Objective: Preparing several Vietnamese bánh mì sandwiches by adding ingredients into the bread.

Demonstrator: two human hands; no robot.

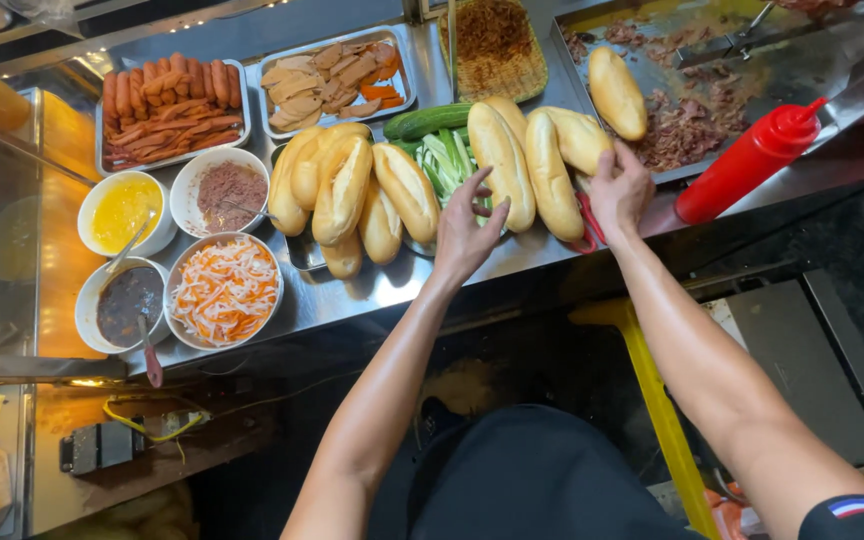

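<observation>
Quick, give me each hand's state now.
Left hand: open, fingers spread, holding nothing.
Right hand: fingers curled on a bread roll; firm grip cannot be told.

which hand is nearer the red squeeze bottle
Right. The right hand rests on the bread loaves beside the red plastic squeeze bottle; the left hand is farther away, over the greens.

left hand (464, 232) spread beside bread rolls (512, 160); right hand (620, 190) seemingly touching one.
</observation>
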